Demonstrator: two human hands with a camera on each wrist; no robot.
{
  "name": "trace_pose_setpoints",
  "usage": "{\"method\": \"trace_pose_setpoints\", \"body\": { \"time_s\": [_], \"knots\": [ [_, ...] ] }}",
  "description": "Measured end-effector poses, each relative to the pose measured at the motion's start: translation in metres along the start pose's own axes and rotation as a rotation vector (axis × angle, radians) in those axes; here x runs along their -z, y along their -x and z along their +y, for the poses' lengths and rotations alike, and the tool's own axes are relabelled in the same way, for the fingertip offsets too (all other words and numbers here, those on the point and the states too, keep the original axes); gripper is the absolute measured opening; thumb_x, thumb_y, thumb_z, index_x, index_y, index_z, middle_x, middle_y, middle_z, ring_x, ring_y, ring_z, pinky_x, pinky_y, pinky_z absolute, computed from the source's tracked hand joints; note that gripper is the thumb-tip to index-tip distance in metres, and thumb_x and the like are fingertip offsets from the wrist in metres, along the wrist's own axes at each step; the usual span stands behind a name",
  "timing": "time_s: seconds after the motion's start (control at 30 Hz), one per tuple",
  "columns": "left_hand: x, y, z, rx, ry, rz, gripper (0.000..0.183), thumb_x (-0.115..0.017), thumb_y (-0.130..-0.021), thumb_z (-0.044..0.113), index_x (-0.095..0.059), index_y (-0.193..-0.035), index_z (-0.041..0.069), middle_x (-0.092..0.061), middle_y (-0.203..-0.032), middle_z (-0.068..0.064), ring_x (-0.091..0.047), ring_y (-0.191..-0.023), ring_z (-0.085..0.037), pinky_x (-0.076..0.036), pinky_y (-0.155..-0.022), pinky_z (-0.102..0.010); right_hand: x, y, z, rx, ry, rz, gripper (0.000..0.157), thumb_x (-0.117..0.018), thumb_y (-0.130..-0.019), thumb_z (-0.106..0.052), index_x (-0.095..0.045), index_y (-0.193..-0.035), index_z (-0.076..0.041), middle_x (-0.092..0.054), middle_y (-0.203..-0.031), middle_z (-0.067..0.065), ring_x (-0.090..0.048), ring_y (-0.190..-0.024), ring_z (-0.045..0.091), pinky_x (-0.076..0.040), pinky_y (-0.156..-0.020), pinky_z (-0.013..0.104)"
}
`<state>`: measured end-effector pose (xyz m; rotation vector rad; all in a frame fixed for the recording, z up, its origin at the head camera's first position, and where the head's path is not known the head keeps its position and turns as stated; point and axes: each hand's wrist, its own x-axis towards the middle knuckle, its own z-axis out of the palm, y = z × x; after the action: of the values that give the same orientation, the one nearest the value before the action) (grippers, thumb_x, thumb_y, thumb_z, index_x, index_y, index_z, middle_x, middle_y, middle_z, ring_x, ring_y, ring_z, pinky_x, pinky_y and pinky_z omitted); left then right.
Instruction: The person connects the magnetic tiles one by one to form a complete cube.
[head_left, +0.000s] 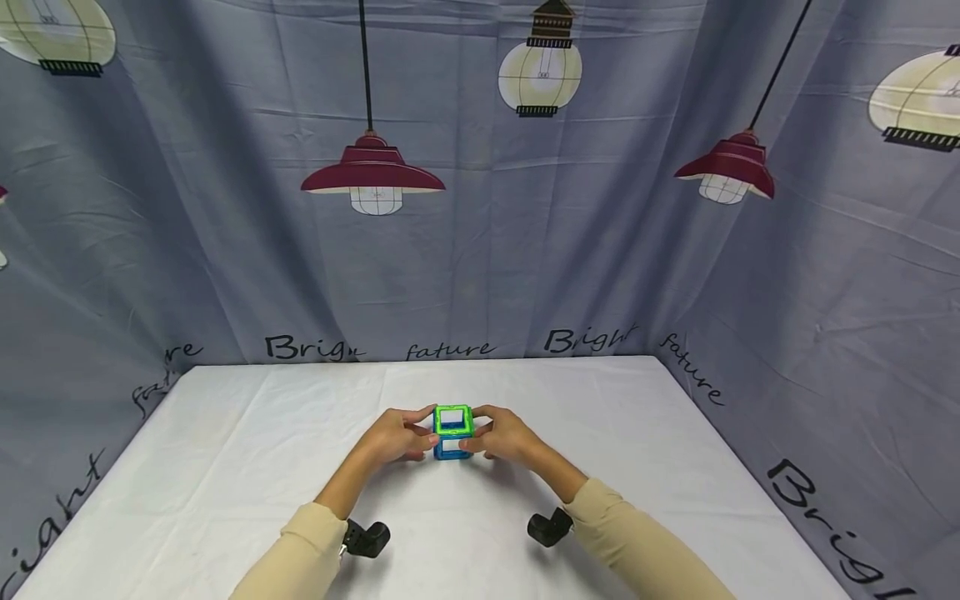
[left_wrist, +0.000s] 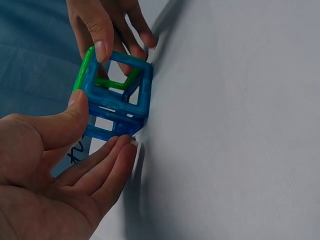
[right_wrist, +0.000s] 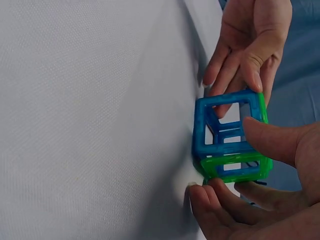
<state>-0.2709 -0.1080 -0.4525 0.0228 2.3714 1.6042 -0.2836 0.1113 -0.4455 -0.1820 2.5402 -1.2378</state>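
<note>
A small cube of magnetic tiles stands in the middle of the white table; its sides are blue frames and its top is a green frame. My left hand holds its left side and my right hand holds its right side. In the left wrist view, the left hand pinches the cube, with the thumb on the upper edge and the fingers by the base. In the right wrist view, the right hand pinches the cube the same way, while the left hand touches its far side.
A grey-blue curtain printed with lamps closes in the table at the back and on both sides. Black wrist cameras sit on both beige sleeves. White cloth lies bare all around the cube.
</note>
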Motion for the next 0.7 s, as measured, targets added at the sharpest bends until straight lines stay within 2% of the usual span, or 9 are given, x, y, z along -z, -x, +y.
{"method": "trace_pose_setpoints", "body": {
  "time_s": [0.2, 0.53, 0.6, 0.7],
  "knots": [
    [-0.0033, -0.0053, 0.0030, 0.017, 0.013, 0.018, 0.061, -0.079, -0.088, 0.012, -0.057, -0.145, 0.014, -0.075, -0.110, -0.013, -0.072, -0.082, -0.021, -0.060, -0.076, -0.033, 0.0005, -0.0027, 0.0014, -0.006, -0.016, 0.009, 0.070, -0.082, -0.084, -0.025, -0.052, -0.144, -0.005, -0.071, -0.112, 0.012, -0.067, -0.084, 0.019, -0.058, -0.074, 0.034],
    [-0.0042, -0.0034, 0.0034, 0.013, 0.007, 0.018, 0.061, -0.079, -0.088, 0.009, -0.057, -0.145, 0.013, -0.074, -0.109, -0.014, -0.071, -0.080, -0.022, -0.060, -0.074, -0.033, -0.0016, -0.0015, 0.0037, 0.003, -0.009, 0.016, 0.069, -0.082, -0.084, -0.025, -0.052, -0.143, -0.005, -0.071, -0.110, 0.012, -0.067, -0.083, 0.019, -0.057, -0.074, 0.034],
    [-0.0028, -0.0024, 0.0043, 0.012, -0.004, 0.007, 0.063, -0.079, -0.087, 0.010, -0.056, -0.146, 0.012, -0.074, -0.110, -0.014, -0.071, -0.081, -0.022, -0.060, -0.075, -0.034, -0.0014, -0.0005, 0.0037, 0.013, 0.005, 0.015, 0.069, -0.083, -0.084, -0.025, -0.053, -0.143, -0.005, -0.071, -0.109, 0.012, -0.068, -0.084, 0.020, -0.058, -0.075, 0.036],
    [0.0021, 0.0003, 0.0055, 0.010, -0.069, -0.002, 0.067, -0.081, -0.087, 0.014, -0.054, -0.148, 0.012, -0.073, -0.113, -0.014, -0.070, -0.080, -0.021, -0.059, -0.074, -0.034, 0.0004, 0.0023, 0.0036, 0.038, 0.081, 0.026, 0.070, -0.083, -0.083, -0.027, -0.053, -0.143, -0.007, -0.071, -0.109, 0.013, -0.066, -0.087, 0.020, -0.057, -0.079, 0.040]
  ]
}}
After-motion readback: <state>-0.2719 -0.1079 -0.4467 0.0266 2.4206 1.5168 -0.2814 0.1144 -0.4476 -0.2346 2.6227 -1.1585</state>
